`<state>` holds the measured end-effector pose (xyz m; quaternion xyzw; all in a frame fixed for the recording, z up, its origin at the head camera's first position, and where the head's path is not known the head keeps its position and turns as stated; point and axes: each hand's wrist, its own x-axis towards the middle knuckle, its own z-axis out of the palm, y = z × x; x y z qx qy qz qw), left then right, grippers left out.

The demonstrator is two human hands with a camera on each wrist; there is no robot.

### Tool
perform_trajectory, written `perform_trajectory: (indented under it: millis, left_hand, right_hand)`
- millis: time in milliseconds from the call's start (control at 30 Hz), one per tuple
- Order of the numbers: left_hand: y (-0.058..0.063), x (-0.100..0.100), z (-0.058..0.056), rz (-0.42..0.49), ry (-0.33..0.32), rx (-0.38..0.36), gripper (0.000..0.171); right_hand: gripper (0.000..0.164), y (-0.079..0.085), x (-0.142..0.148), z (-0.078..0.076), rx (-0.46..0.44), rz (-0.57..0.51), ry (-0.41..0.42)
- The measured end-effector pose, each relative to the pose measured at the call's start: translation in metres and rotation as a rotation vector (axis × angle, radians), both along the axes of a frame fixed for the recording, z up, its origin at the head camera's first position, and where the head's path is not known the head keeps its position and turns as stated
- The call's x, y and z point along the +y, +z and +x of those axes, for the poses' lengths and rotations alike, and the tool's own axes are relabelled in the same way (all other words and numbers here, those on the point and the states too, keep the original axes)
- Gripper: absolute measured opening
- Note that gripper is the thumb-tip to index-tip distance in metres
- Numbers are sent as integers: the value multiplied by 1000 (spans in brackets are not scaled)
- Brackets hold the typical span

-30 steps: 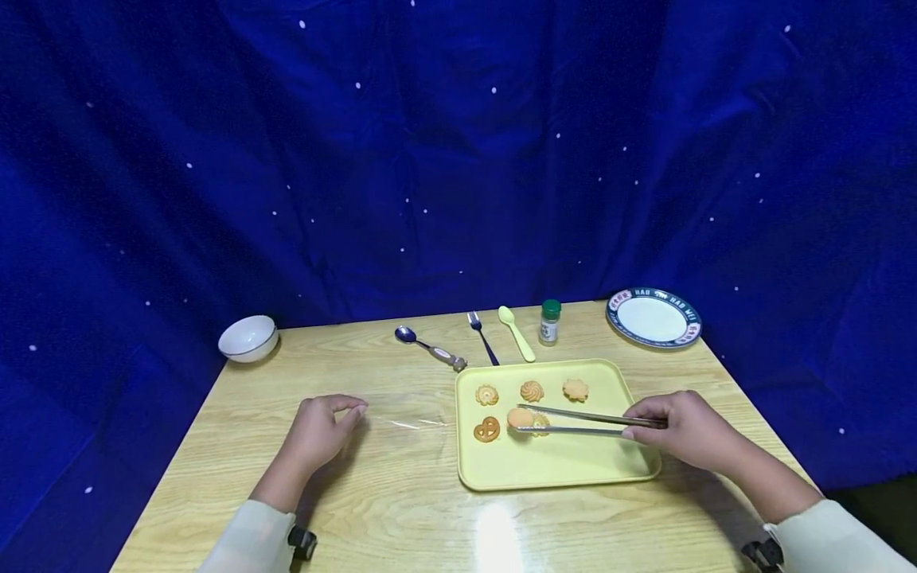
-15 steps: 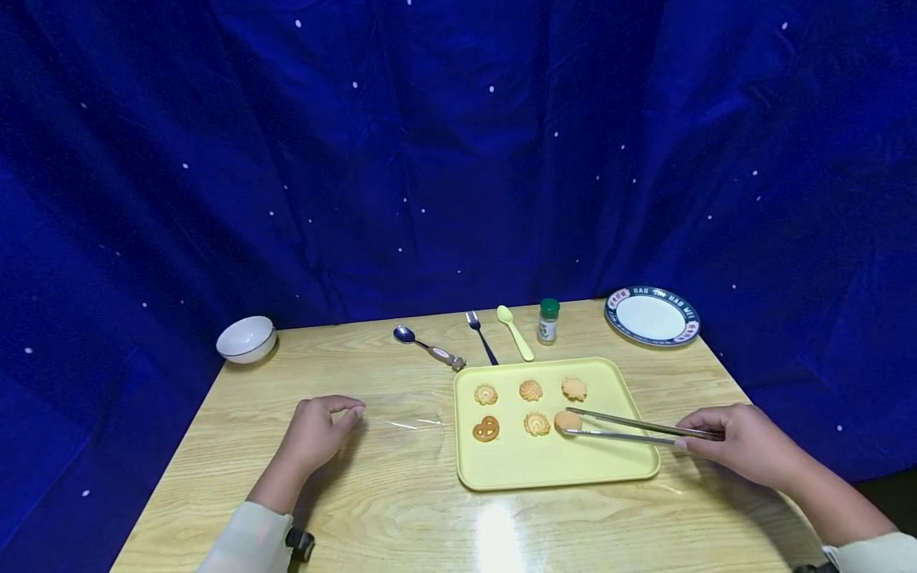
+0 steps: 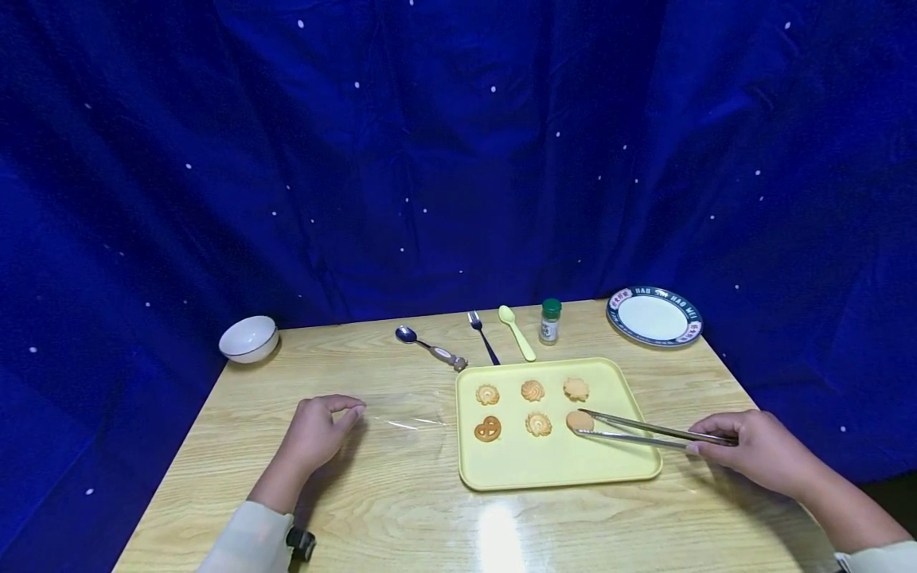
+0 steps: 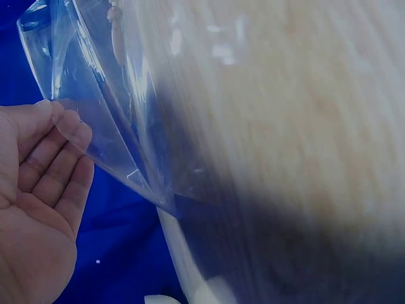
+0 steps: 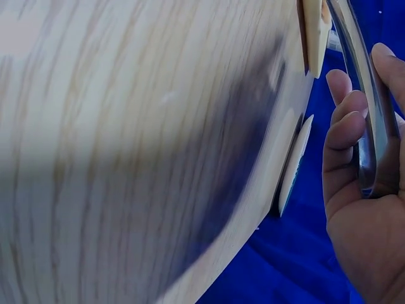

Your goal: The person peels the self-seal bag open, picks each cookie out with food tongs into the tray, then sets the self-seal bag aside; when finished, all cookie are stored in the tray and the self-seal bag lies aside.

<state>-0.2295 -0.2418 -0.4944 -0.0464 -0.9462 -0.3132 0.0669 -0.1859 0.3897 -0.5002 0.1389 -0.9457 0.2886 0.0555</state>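
Note:
My left hand (image 3: 321, 434) pinches the edge of a clear plastic bag (image 4: 111, 120) between thumb and fingertips, over the left part of the table. In the head view the bag shows mostly as bright glints. My right hand (image 3: 748, 446) holds metal tongs (image 3: 645, 430) near their bend, thumb on one side and fingers on the other. The tips of the tongs lie around a round cookie (image 3: 579, 422) at the right of the yellow tray's (image 3: 559, 473) front row. Beside it are a flower-shaped cookie (image 3: 538, 424) and a pretzel (image 3: 488, 429).
Behind that row lie a ring-like cookie (image 3: 487, 395), a swirl cookie (image 3: 532, 390) and a scalloped one (image 3: 576, 388). Farther back are a dark spoon (image 3: 423, 344), a fork (image 3: 483, 336), a yellow spoon (image 3: 516, 330), a green-capped shaker (image 3: 550, 322), a plate (image 3: 653, 317) and a bowl (image 3: 248, 340).
My right hand has moved right with the tongs, and the round cookie went from over the flower-shaped cookie to a spot right of it. My left hand stays in place.

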Motion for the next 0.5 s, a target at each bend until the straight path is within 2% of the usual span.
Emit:
perform_trajectory:
  millis: [333,500]
  left_hand:
    - [0,0,-1,8,-8,-1,19]
    - [-1,0,-2,7,-13,13,18]
  right_hand:
    - [13,1,4,0,-6,-5,-22]
    - [18,4,5,0,-61,-20,-50]
